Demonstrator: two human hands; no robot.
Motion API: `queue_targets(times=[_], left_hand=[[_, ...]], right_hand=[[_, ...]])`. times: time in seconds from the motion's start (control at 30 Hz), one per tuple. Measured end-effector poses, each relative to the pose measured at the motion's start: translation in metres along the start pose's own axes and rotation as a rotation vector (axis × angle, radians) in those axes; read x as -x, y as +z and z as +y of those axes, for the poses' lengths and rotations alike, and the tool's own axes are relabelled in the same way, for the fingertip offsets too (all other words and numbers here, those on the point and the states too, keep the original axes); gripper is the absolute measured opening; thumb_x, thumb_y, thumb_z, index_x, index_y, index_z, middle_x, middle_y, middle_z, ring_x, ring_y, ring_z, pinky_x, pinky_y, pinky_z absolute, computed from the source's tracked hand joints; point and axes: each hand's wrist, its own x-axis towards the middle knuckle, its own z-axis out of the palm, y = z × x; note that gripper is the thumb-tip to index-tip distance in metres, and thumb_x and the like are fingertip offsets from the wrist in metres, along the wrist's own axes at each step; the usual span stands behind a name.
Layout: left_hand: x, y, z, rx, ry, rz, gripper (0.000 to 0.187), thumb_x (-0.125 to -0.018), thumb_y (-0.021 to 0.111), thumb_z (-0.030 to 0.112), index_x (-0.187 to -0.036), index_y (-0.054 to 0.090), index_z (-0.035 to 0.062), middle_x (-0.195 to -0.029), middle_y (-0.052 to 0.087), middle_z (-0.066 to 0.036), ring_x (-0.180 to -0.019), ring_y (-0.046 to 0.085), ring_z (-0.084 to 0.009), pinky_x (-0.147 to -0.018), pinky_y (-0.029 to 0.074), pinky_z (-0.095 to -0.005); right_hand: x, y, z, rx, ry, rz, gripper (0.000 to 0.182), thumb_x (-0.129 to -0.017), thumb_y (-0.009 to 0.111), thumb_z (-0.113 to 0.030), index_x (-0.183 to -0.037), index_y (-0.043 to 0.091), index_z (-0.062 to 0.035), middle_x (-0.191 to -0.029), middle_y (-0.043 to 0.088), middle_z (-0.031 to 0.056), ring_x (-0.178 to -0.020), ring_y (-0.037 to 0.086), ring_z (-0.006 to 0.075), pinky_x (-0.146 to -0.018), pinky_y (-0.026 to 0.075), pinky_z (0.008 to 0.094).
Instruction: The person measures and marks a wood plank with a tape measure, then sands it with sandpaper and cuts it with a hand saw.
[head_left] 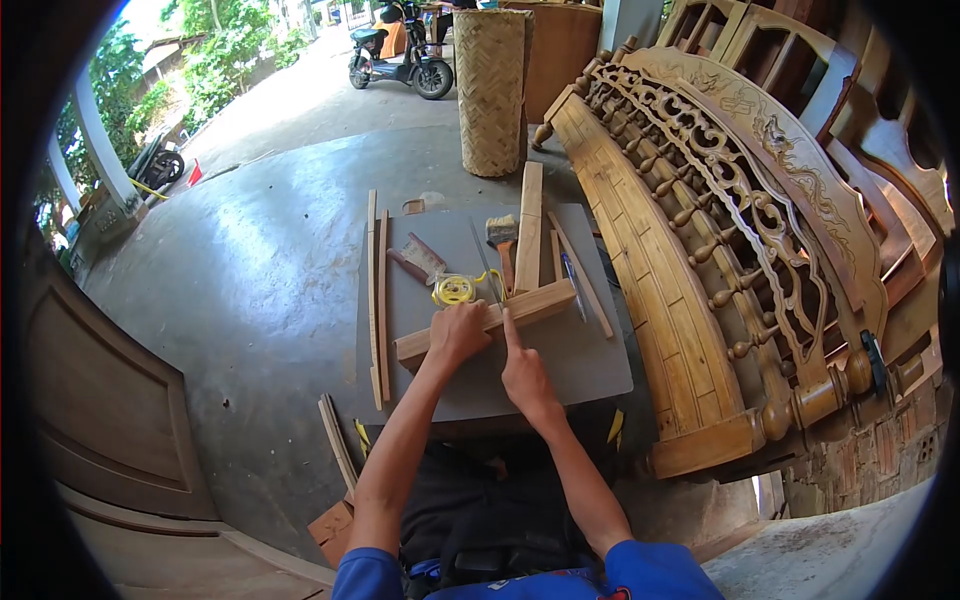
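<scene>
A squared wooden block [545, 301] lies slantwise across the grey work board [590, 370]. My left hand [460, 335] is closed over the block's near middle and presses on it. My right hand [527, 378] is beside it, index finger stretched to the block and the other fingers curled; what they hold, if anything, is hidden. A long thin dark strip [480, 245] reaches from beyond the block toward that fingertip. Just past the block are a yellow tape measure [454, 290], a paintbrush [502, 245] and a worn reddish-brown piece [418, 258].
Thin wood strips [378, 300] line the board's left side. A thicker wooden bar [530, 225], a blue pen [573, 285] and another strip [585, 275] lie right. Carved wooden furniture [720, 220] stands close on the right. A woven roll [490, 95] and scooter [400, 60] are beyond.
</scene>
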Motion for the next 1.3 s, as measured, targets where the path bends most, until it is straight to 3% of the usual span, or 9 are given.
queue_targets(times=[0.23, 0.33, 0.57, 0.63, 0.73, 0.87, 0.93, 1.17, 1.3], left_hand=[[0.0, -0.004, 0.001, 0.018, 0.049, 0.024, 0.03, -0.062, 0.069, 0.028, -0.081, 0.058, 0.0063, -0.079, 0.062, -0.011, -0.078, 0.062, -0.0287, -0.065, 0.049, -0.0409], [-0.002, 0.001, -0.002, 0.036, 0.093, 0.042, 0.029, -0.063, 0.068, 0.028, -0.081, 0.058, 0.0066, -0.079, 0.062, -0.011, -0.078, 0.062, -0.0281, -0.065, 0.05, -0.0403], [-0.003, 0.006, -0.007, 0.045, 0.09, 0.043, 0.032, -0.064, 0.067, 0.03, -0.084, 0.055, 0.0073, -0.08, 0.062, -0.011, -0.079, 0.061, -0.0296, -0.065, 0.048, -0.0415], [-0.003, 0.01, -0.007, 0.047, 0.07, 0.057, 0.031, -0.065, 0.067, 0.029, -0.083, 0.054, 0.0077, -0.081, 0.062, -0.01, -0.079, 0.061, -0.0301, -0.065, 0.048, -0.0418], [-0.001, 0.002, -0.001, 0.028, 0.053, 0.031, 0.027, -0.063, 0.067, 0.02, -0.083, 0.055, 0.0077, -0.084, 0.062, -0.009, -0.082, 0.061, -0.0287, -0.067, 0.049, -0.0405], [-0.002, -0.001, 0.001, 0.063, 0.073, 0.044, 0.029, -0.063, 0.068, 0.024, -0.082, 0.054, 0.007, -0.084, 0.061, -0.01, -0.082, 0.061, -0.0298, -0.067, 0.048, -0.0411], [-0.002, 0.002, -0.001, 0.09, 0.111, 0.071, 0.028, -0.064, 0.067, 0.025, -0.081, 0.054, 0.0066, -0.081, 0.061, -0.011, -0.081, 0.06, -0.0317, -0.067, 0.047, -0.0422], [-0.003, 0.0, -0.001, 0.055, 0.054, 0.022, 0.029, -0.064, 0.068, 0.025, -0.082, 0.054, 0.0066, -0.079, 0.062, -0.014, -0.077, 0.061, -0.0333, -0.065, 0.048, -0.0437], [-0.003, -0.003, 0.004, 0.009, 0.026, 0.022, 0.027, -0.061, 0.067, 0.02, -0.081, 0.054, 0.0067, -0.079, 0.062, -0.011, -0.076, 0.062, -0.031, -0.064, 0.049, -0.0414]], right_hand=[[0.132, -0.081, -0.036, 0.166, 0.191, -0.309, 0.076, -0.07, 0.046, 0.007, -0.14, 0.019, -0.0092, -0.063, 0.055, 0.0263, -0.063, 0.058, 0.043, -0.062, 0.047, 0.0497], [0.108, -0.091, -0.043, 0.172, 0.184, -0.289, 0.074, -0.07, 0.045, 0.007, -0.139, 0.022, -0.0083, -0.064, 0.056, 0.0267, -0.064, 0.058, 0.0426, -0.063, 0.047, 0.0502], [-0.03, -0.005, -0.016, 0.088, -0.001, -0.02, 0.068, -0.075, 0.044, 0.004, -0.138, 0.023, -0.0067, -0.068, 0.057, 0.0277, -0.066, 0.058, 0.0433, -0.064, 0.048, 0.0489], [-0.017, -0.011, -0.016, 0.088, 0.035, -0.058, 0.069, -0.075, 0.044, 0.004, -0.139, 0.021, -0.0079, -0.068, 0.057, 0.0272, -0.066, 0.058, 0.0433, -0.064, 0.048, 0.0485], [0.072, -0.041, -0.021, 0.153, 0.075, -0.137, 0.075, -0.073, 0.045, 0.005, -0.14, 0.019, -0.0115, -0.068, 0.057, 0.0249, -0.064, 0.058, 0.0422, -0.062, 0.049, 0.0478], [0.13, -0.075, -0.023, 0.213, 0.203, -0.299, 0.078, -0.07, 0.047, 0.007, -0.141, 0.018, -0.0127, -0.066, 0.056, 0.024, -0.063, 0.058, 0.0413, -0.061, 0.049, 0.0476], [0.123, -0.077, -0.023, 0.189, 0.177, -0.282, 0.078, -0.071, 0.046, 0.008, -0.14, 0.019, -0.0122, -0.065, 0.056, 0.0242, -0.063, 0.058, 0.0413, -0.062, 0.048, 0.048], [-0.028, -0.016, -0.021, 0.099, 0.03, -0.08, 0.067, -0.077, 0.045, 0.002, -0.139, 0.02, -0.0065, -0.071, 0.06, 0.0257, -0.069, 0.06, 0.041, -0.063, 0.049, 0.0482], [0.037, -0.042, -0.026, 0.144, 0.085, -0.153, 0.065, -0.077, 0.045, 0.004, -0.138, 0.023, -0.0048, -0.066, 0.057, 0.0259, -0.065, 0.059, 0.0416, -0.06, 0.048, 0.0483]])
